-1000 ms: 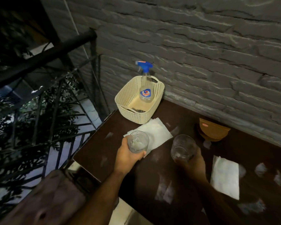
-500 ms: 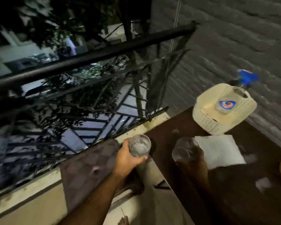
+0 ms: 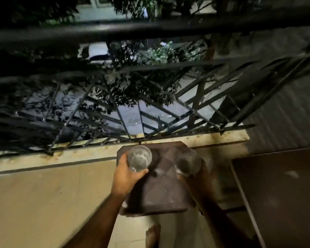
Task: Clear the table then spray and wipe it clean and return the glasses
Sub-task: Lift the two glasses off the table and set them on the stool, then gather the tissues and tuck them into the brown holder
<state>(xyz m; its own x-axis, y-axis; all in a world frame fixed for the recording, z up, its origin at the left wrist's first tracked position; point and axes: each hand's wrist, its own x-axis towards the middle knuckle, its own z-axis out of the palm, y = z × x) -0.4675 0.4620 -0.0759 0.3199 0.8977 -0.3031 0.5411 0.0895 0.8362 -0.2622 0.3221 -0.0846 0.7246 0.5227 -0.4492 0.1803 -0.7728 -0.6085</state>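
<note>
Two clear glasses were held over a dark stool (image 3: 159,192) at lower centre of the frame: the left hand (image 3: 126,178) wrapped around the left glass (image 3: 139,158), the shadowed right hand (image 3: 191,183) gripping the right glass (image 3: 187,164). The dark table (image 3: 279,194) sat lower right, an iron railing (image 3: 115,90) across the upper frame
</note>
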